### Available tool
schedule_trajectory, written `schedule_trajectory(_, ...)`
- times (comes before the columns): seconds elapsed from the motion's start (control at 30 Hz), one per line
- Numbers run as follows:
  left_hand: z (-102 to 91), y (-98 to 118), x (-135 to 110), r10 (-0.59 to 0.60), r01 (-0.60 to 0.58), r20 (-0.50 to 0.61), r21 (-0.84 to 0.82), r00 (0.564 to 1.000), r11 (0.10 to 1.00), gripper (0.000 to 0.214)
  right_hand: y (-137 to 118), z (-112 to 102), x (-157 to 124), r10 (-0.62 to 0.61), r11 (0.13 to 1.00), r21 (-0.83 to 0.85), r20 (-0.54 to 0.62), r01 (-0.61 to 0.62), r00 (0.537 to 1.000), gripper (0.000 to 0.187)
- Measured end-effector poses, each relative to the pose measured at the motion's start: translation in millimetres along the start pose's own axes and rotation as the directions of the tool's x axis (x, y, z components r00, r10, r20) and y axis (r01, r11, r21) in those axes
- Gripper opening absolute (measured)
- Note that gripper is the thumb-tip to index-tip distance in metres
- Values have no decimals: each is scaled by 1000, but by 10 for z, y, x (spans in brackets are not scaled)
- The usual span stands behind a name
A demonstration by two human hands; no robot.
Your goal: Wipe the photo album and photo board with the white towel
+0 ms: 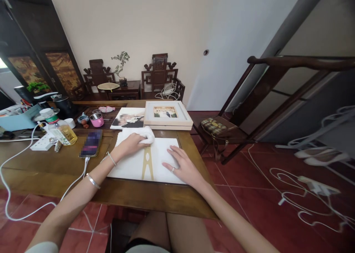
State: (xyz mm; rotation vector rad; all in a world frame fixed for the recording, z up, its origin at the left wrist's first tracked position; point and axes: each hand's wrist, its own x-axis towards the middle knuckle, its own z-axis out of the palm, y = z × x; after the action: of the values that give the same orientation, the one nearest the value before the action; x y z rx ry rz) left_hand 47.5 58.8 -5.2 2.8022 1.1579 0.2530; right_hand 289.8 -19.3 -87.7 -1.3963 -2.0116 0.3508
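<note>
A white flat panel (pixel 163 171) lies on the wooden table in front of me, with a gold A-shaped stand leg (pixel 148 160) running down its middle. My left hand (pixel 133 142) is closed on a bunched white cloth (pixel 149 134), pressed to the panel near the top of the stand leg. Part of the cloth spreads out behind that hand. On the panel's right side rests my right hand (pixel 181 164), palm down and fingers spread, with nothing in it.
Behind the panel lie a photo print (pixel 129 118) and a framed picture (pixel 168 114). To the left are a phone (pixel 91 144) on a cable, an oil-coloured bottle (pixel 62 131), a power strip (pixel 43 142) and a pink cup (pixel 96 120). A chair (pixel 238 131) holding a checked bag (pixel 213 126) stands right.
</note>
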Motion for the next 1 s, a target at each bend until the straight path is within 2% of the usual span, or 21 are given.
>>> schedule_trajectory(0.1,116,236,38,15,-15,13,42,1000,999,18,22,-1,-3,-8,999,41,-21,9,1000,50)
schedule_trajectory(0.2,236,527,-1,29,-44,80,192,996,980,23,48,-4,-8,12,996,89,-56,-7,998,54)
schedule_trajectory(0.3,291,825,-221,71,-122,177,293,982,948,30,60,-4,-9,29,993,119,-75,-19,997,54)
schedule_trajectory(0.47,319,1230,-718,223,-250,120,332,968,909,23,71,11,2,40,990,141,-76,-29,996,51)
schedule_trajectory(0.57,312,1238,-710,206,-228,105,289,973,930,24,75,20,6,25,990,139,-84,-13,996,48)
schedule_trajectory(0.73,344,985,-253,-12,-14,123,208,992,978,30,56,7,4,44,985,167,-60,-33,997,52)
schedule_trajectory(0.8,404,955,-133,-28,-1,130,213,991,977,30,59,-11,7,93,974,211,-65,-78,993,53)
schedule_trajectory(0.9,477,1060,-145,111,-125,73,227,991,966,31,86,-53,15,228,925,332,-96,-185,969,53)
schedule_trajectory(1.0,439,1261,-330,304,-307,49,230,951,924,28,102,-100,19,323,868,431,-115,-246,939,56)
